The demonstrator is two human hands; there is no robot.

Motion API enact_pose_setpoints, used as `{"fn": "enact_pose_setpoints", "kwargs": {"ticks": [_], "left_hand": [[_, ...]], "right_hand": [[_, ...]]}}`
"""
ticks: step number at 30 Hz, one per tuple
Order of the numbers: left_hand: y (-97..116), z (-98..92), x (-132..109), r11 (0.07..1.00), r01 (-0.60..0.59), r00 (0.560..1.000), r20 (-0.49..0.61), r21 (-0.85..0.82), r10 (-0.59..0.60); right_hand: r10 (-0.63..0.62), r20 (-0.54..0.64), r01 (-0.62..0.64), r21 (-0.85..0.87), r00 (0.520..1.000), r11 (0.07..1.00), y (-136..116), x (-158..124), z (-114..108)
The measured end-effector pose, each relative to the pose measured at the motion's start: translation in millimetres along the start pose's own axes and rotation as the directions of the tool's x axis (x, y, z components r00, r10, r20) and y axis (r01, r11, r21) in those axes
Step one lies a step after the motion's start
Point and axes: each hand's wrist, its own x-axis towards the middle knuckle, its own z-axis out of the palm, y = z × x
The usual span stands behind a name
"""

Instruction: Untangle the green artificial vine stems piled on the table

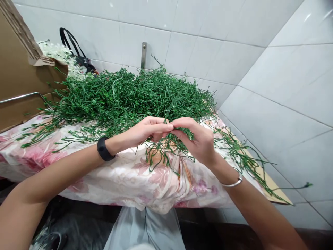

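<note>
My left hand [152,129], with a black band on its wrist, pinches a thin green stem near the middle of the view. Its fingertips meet those of my right hand [194,135], which is closed on green stems too; a silver bangle circles that wrist. Several curly green stems [162,156] hang or lie just beneath both hands. Behind them a large tangled heap of green plastic-looking stems [135,97] spreads across the floral cloth [114,177]. How the stems meet between my fingertips is hidden.
More loose stems [247,159] lie at the right, some over a board edge [279,194]. A cardboard box [23,76] stands at the left, with white flowers [58,52] and a dark bag [84,62] behind. Tiled walls [208,59] bound the back and right.
</note>
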Motion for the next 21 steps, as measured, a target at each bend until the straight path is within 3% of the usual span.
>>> {"fn": "enact_pose_setpoints", "kwargs": {"ticks": [2,6,13,16,21], "left_hand": [[2.2,1.2,-3.3,0.993,-0.028,0.999,-0.014,0.115,0.030],[6.4,7.8,-9.3,0.952,-0.080,0.982,-0.143,0.295,0.127],[7.9,15.4,-11.7,0.953,-0.079,0.924,-0.337,0.294,0.180],[5.3,15.0,-12.0,0.939,-0.073,0.905,-0.373,0.336,0.204],[4.6,13.8,-12.7,0.857,-0.127,0.870,-0.359,0.499,0.338]], "right_hand": [[-0.019,-0.030,0.019,0.005,0.999,1.000,0.5,-1.1,-2.0],[-0.050,-0.078,0.043,-0.090,0.996,0.995,0.8,-1.3,-3.0],[-0.154,-0.067,0.123,-0.337,0.986,0.933,-2.3,-1.6,2.4],[-0.153,-0.025,0.133,-0.375,0.988,0.918,-4.3,-0.5,2.8],[-0.095,0.058,0.109,-0.349,0.994,0.931,-6.7,1.3,0.8]]}}
